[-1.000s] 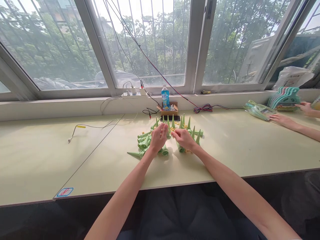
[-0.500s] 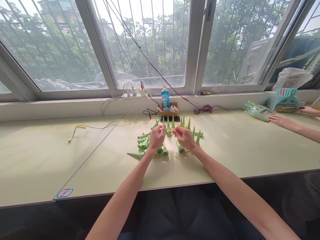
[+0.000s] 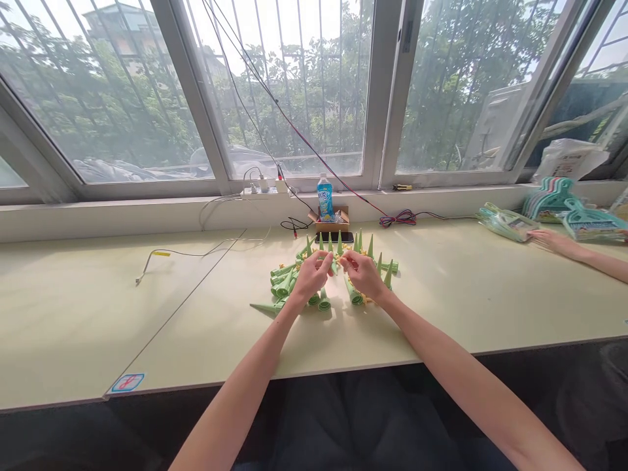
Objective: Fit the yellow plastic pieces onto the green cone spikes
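My left hand [image 3: 313, 275] is closed, its fingertips pinching a light green plastic cone [image 3: 334, 267] whose narrow end tips downward. Facing it, my right hand [image 3: 364, 273] is pinched shut on what looks like a small yellow piece [image 3: 341, 260], mostly covered by the fingers. Around both hands lie more hollow green cones. Several stand point up in a row behind, such as one upright cone [image 3: 370, 246]. Others lie on their sides, like the cone [image 3: 324, 301] below my left hand and the cone [image 3: 354, 294] under my right. Small yellow bits are scattered among them.
Behind the cones lie a phone [image 3: 334, 237] and a small carton [image 3: 332, 227] with a blue-labelled bottle [image 3: 324, 198]. Cables [image 3: 400, 218] run along the sill. At right, a co-worker's hand [image 3: 554, 242] touches bagged green items [image 3: 505, 222] beside stacked turquoise plastic goods [image 3: 549, 199].
The cone between my hands has turned from its round open end facing me to its tip pointing down. On the right, a turquoise item now lies in front of the stack.
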`<state>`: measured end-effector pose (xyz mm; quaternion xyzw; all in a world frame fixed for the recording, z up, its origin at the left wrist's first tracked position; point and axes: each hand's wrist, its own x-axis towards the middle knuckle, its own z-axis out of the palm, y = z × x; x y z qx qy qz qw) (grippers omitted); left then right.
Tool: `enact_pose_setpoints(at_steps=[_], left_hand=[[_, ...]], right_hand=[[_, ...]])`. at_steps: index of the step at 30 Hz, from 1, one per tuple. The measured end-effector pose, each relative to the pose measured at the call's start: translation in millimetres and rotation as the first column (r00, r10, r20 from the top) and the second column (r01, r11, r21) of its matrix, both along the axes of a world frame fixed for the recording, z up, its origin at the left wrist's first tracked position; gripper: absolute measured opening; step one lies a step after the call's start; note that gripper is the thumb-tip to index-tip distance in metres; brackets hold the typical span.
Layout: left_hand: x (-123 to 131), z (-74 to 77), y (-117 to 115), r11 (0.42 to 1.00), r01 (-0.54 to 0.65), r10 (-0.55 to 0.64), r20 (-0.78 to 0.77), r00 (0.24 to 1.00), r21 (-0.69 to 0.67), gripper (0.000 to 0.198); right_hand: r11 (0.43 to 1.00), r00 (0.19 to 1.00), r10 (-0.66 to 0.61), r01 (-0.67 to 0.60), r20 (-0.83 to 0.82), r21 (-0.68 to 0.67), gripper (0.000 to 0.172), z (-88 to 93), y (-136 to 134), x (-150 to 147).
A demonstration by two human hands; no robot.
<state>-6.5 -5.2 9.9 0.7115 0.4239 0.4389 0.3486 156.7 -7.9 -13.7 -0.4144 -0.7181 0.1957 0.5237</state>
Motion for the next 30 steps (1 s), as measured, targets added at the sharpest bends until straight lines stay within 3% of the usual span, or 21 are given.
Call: enact_pose_setpoints(at_steps=[12,30], left_hand=[[-0.1,-7.1,2.8,0.973,-0.047,0.069,-0.09,0.994,0.225,0.037],[0.4,-2.4,-1.5,0.963,-0.059,0.08,-0.071,0.994,0.264,0.04]], right_hand=[[0.997,0.996,-0.076,0.077,0.055,-0.012,0.034,3.1,-0.2,-0.2],[0.996,0.997,-0.07,0.072,0.036,-0.048,0.036,1.2,1.1,0.9]])
